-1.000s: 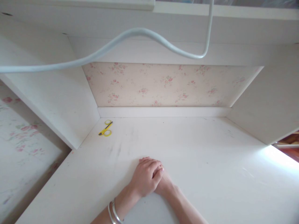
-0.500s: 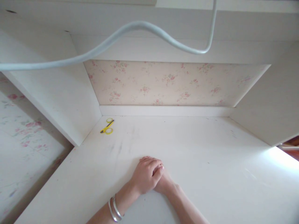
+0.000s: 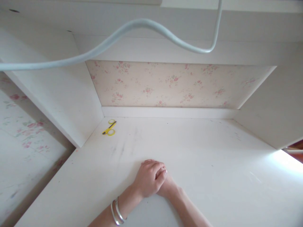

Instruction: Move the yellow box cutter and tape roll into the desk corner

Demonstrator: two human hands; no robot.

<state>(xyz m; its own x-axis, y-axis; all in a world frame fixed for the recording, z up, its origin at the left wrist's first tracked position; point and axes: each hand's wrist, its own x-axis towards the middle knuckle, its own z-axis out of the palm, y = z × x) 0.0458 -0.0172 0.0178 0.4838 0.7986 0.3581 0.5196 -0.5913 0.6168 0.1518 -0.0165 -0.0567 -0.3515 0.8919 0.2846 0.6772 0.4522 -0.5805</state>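
My left hand [image 3: 148, 180] lies on top of my right hand [image 3: 169, 188] on the white desk [image 3: 213, 164], near its front middle. The left fingers curl over the right hand and cover most of it, so the right fingers are hidden. Two silver bangles [image 3: 117, 213] sit on my left wrist. Neither hand holds an object that I can see. A small pair of yellow-handled scissors [image 3: 109, 127] lies far off at the desk's back left corner.
The desk sits in a white alcove with side panels left [image 3: 61, 101] and right [image 3: 272, 107] and a floral back wall [image 3: 170, 85]. A pale cable [image 3: 142, 23] loops across the top of the view. Floral wall to the far left [image 3: 21, 138].
The hands have stayed clasped in place. Only the view has shifted slightly.
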